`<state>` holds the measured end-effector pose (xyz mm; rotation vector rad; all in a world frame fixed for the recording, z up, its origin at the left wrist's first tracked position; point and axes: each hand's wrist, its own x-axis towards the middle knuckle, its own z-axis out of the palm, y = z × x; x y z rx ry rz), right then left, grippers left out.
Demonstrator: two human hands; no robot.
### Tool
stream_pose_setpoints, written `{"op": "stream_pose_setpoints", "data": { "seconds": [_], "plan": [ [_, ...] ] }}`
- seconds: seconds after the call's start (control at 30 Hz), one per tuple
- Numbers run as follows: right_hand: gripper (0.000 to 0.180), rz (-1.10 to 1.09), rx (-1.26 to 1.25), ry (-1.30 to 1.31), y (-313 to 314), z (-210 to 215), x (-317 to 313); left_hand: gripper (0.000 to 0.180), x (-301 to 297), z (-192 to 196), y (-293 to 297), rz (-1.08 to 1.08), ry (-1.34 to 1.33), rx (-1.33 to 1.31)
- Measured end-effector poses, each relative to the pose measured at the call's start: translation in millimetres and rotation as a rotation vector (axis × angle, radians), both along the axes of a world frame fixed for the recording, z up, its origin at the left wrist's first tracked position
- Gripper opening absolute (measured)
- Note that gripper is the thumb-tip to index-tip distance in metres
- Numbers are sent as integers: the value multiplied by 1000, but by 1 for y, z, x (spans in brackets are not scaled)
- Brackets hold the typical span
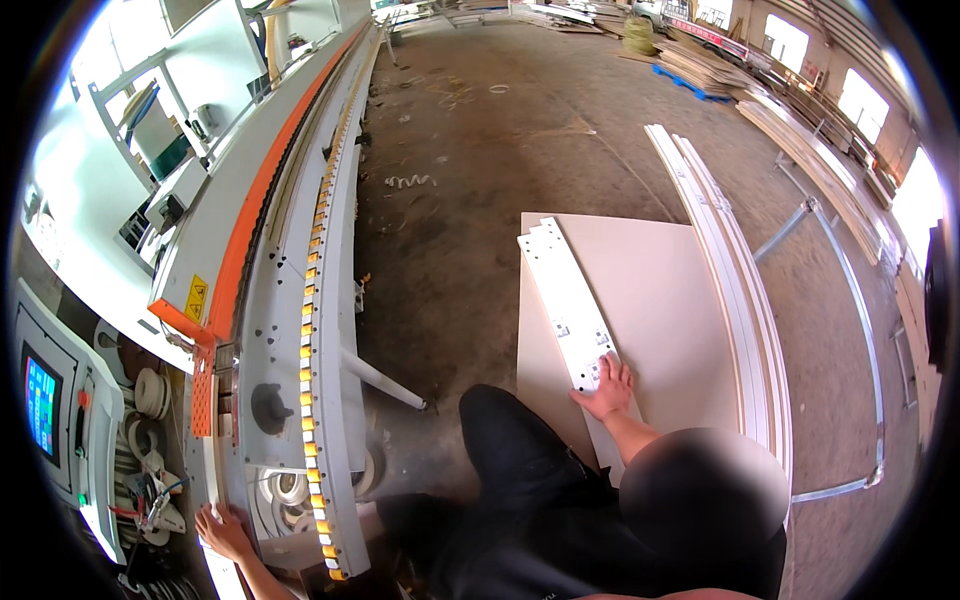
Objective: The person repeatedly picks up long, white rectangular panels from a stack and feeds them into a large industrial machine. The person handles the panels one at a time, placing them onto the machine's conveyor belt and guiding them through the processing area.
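At the lower left, my left hand (pixel 226 532) is on a narrow white board (pixel 212 465) that lies along the near end of a long edge-banding machine (pixel 262 225). Its fingers bend over the board's edge, and the underside of the grip is hidden. My right hand (pixel 608 392) rests with spread fingers on a small stack of narrow white boards (pixel 570 310) with drilled holes. Those boards lie lengthwise on a large pale panel (pixel 665 300) to my right. My right forearm partly covers their near end.
A row of yellow rollers (pixel 306 365) edges the machine beside me. Its control panel screen (pixel 42 400) glows at far left, above coiled edging rolls (pixel 150 395). Long white strips (pixel 725 270) line the pale panel's right side. A metal frame (pixel 870 350) stands beyond.
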<state>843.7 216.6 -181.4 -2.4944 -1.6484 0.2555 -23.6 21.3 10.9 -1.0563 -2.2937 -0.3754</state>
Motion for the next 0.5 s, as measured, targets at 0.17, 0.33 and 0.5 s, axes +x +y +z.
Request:
{"op": "stream_pose_setpoints", "data": {
  "seconds": [0.17, 0.33, 0.5],
  "plan": [
    [125, 3, 0, 9, -1, 0, 0, 35, 1, 0, 0, 23, -4, -29],
    [125, 8, 4, 3, -1, -1, 0, 36, -3, 0, -2, 55, -35, -65],
    [124, -1, -6, 10, -2, 3, 1, 35, -1, -3, 2, 21, 32, -73]
  ]
}}
